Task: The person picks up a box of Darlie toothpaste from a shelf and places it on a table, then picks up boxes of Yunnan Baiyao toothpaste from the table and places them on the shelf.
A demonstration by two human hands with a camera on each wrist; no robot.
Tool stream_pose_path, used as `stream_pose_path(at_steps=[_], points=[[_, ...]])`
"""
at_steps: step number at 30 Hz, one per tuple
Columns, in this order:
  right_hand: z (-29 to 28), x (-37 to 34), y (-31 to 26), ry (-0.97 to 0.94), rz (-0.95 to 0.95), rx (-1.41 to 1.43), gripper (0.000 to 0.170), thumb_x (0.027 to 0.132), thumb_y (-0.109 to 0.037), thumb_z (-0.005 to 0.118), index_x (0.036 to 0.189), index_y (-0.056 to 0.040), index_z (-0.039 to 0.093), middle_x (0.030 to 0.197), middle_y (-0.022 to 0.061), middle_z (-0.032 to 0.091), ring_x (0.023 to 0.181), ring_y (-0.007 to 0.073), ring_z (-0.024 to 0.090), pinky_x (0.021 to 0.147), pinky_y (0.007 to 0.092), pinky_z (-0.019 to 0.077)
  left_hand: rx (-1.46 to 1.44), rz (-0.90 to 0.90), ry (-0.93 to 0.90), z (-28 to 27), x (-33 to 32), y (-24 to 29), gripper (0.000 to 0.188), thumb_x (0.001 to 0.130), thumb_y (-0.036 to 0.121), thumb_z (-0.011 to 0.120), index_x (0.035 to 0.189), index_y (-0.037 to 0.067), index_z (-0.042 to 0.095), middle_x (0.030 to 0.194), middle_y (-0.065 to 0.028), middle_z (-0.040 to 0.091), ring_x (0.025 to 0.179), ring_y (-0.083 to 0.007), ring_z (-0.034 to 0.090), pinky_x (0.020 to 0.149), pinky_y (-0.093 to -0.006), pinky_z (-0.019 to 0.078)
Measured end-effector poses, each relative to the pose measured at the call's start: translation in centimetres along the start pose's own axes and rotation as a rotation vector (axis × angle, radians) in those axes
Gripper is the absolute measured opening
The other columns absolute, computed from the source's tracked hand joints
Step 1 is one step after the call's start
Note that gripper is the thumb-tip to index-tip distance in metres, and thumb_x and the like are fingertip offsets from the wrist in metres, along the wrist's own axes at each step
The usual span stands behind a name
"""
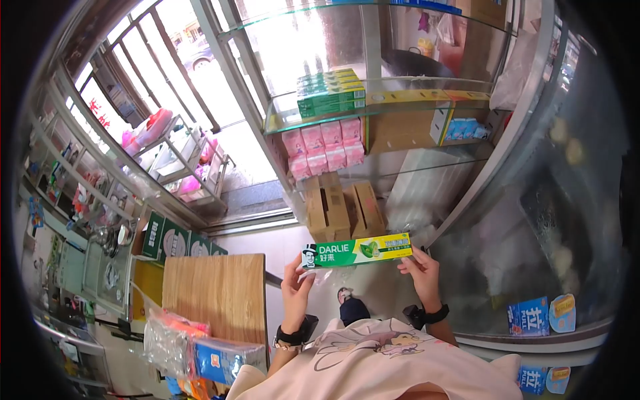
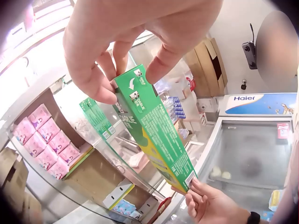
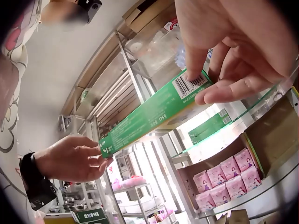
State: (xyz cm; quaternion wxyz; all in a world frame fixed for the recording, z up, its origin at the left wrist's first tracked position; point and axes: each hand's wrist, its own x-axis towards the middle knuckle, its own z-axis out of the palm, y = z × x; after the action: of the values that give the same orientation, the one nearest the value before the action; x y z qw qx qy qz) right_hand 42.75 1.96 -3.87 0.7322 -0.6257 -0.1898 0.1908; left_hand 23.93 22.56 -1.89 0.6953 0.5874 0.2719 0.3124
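1. Green-and-yellow box (image 1: 357, 251), "DARLIE 好来" on front, "175克" on another face; held up before the shirt (image 1: 380, 353).
2. Left hand (image 1: 297, 290): pinching top-hat-logo end.
3. Right hand (image 1: 421, 272): pinching barcode end.
4. Green cartons (image 1: 331, 97) on glass shelf (image 1: 280, 120); pink packs (image 1: 323, 148) below.
5. Blue sticker (image 1: 529, 317): "拉 PULL". Freezer (image 2: 252, 158): "Haier".

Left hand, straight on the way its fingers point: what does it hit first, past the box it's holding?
Beyond the Darlie box, the left hand probably meets the left brown carton near the glass shelving; depth is unclear, so it might pass above.
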Motion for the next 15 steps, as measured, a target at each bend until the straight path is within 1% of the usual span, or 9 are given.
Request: stream_pose_path(at_steps=[2, 3, 5, 9, 11, 15], points=[[1.1, 2.6, -0.3, 0.016, -0.023, -0.023, 0.042, 0.084, -0.003, 0.061, 0.125, -0.0016, 0.052, 0.097, 0.0048, 0.066, 0.071, 0.0089, 0.062, 0.063, 0.0196, 0.0496, 0.064, 0.057, -0.057, -0.3, 3.1, 0.7, 0.052, 0.081, -0.007, 0.054, 0.131, 0.004, 0.044, 0.121, -0.0039, 0.050, 0.099, -0.0114, 0.050, 0.082, -0.0237, 0.0436], [1.6, 3.7, -0.3, 0.020, -0.024, -0.024, 0.042, 0.084, -0.003, 0.061, 0.125, -0.0016, 0.052, 0.097, 0.0048, 0.066, 0.071, 0.0089, 0.062, 0.063, 0.0196, 0.0496, 0.100, 0.098, -0.055, -0.5, 4.6, 0.7, 0.052, 0.082, -0.007, 0.053, 0.131, 0.004, 0.044, 0.121, -0.0042, 0.051, 0.099, -0.0107, 0.050, 0.081, -0.0232, 0.0437], [2.7, 6.2, -0.3, 0.020, -0.059, -0.036, 0.040, 0.085, -0.002, 0.059, 0.124, 0.0013, 0.052, 0.097, 0.0063, 0.066, 0.070, 0.0104, 0.063, 0.060, 0.0202, 0.0490, 0.072, 0.089, -0.070, -0.7, 7.0, 1.3, 0.052, 0.082, -0.006, 0.054, 0.131, 0.004, 0.043, 0.120, -0.0041, 0.051, 0.098, -0.0108, 0.051, 0.081, -0.0229, 0.0437], [5.0, 9.4, 0.0, 0.070, -0.050, -0.007, 0.039, 0.084, -0.003, 0.060, 0.123, 0.0006, 0.053, 0.095, 0.0058, 0.066, 0.068, 0.0092, 0.062, 0.059, 0.0196, 0.0484, 0.031, 0.079, -0.090, -1.7, 11.2, 1.3, 0.051, 0.083, -0.006, 0.053, 0.132, 0.003, 0.042, 0.118, -0.0055, 0.054, 0.097, -0.0114, 0.052, 0.083, -0.0221, 0.0438], [6.0, 10.4, 0.8, 0.068, -0.040, 0.004, 0.042, 0.083, -0.005, 0.063, 0.124, -0.0028, 0.053, 0.096, 0.0040, 0.066, 0.069, 0.0073, 0.062, 0.059, 0.0186, 0.0481, 0.020, 0.063, -0.118, -2.3, 12.5, 1.8, 0.051, 0.083, -0.005, 0.052, 0.132, 0.002, 0.042, 0.118, -0.0070, 0.054, 0.099, -0.0114, 0.053, 0.083, -0.0223, 0.0440], [7.7, 12.3, 1.7, 0.073, -0.011, 0.009, 0.040, 0.084, -0.005, 0.061, 0.123, -0.0007, 0.054, 0.094, 0.0049, 0.066, 0.065, 0.0072, 0.060, 0.058, 0.0186, 0.0470, 0.038, 0.045, -0.124, -3.8, 15.2, 1.1, 0.051, 0.083, -0.006, 0.052, 0.132, 0.002, 0.042, 0.120, -0.0074, 0.054, 0.100, -0.0117, 0.053, 0.084, -0.0224, 0.0439]])
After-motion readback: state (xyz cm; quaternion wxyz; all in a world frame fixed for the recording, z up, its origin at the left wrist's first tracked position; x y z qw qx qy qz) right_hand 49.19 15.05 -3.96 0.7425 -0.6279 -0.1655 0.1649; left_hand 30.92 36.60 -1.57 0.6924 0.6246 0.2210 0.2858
